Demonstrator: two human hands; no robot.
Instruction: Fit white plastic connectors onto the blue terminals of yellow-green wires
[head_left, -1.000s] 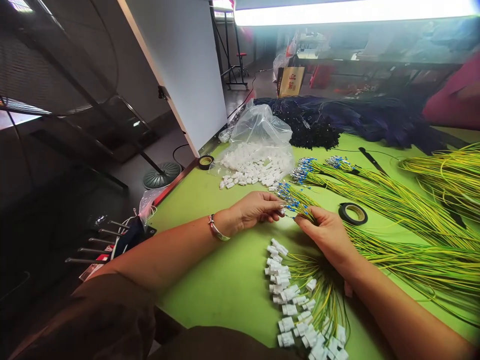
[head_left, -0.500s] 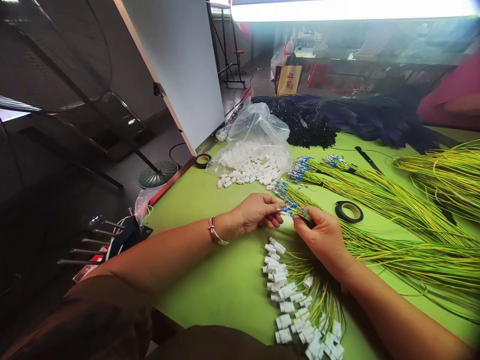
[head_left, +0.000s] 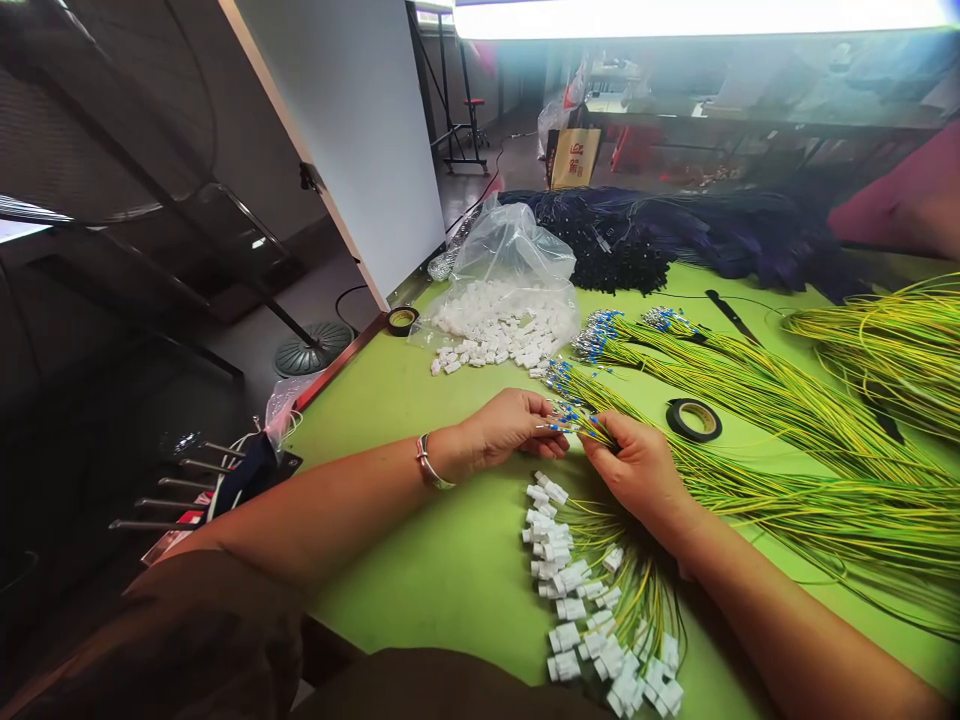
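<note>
My right hand [head_left: 636, 458] is closed round a small bundle of yellow-green wires [head_left: 593, 430], whose blue-collared metal terminals [head_left: 574, 415] point left. Facing it, my left hand [head_left: 516, 428] has its fingers curled at those tips; what sits between thumb and fingers is too small to make out. Below both hands, white plug housings [head_left: 570, 577] lie in a curved row on the ends of yellow-green wires. Beyond the left hand, loose white housings [head_left: 491, 335] spill from a clear plastic bag [head_left: 517, 245].
More terminal-ended wire bundles [head_left: 750, 390] stretch across the green table [head_left: 420, 570] to the right. A black tape roll [head_left: 694, 420] lies beside them, another tape roll [head_left: 403, 320] near the left edge. Dark cables [head_left: 720, 235] pile at the back. Someone's pink sleeve [head_left: 900, 190] shows at far right.
My right hand has shifted slightly left with its wires. The terminals have fanned out a little at my left fingertips, and the whole view has moved slightly.
</note>
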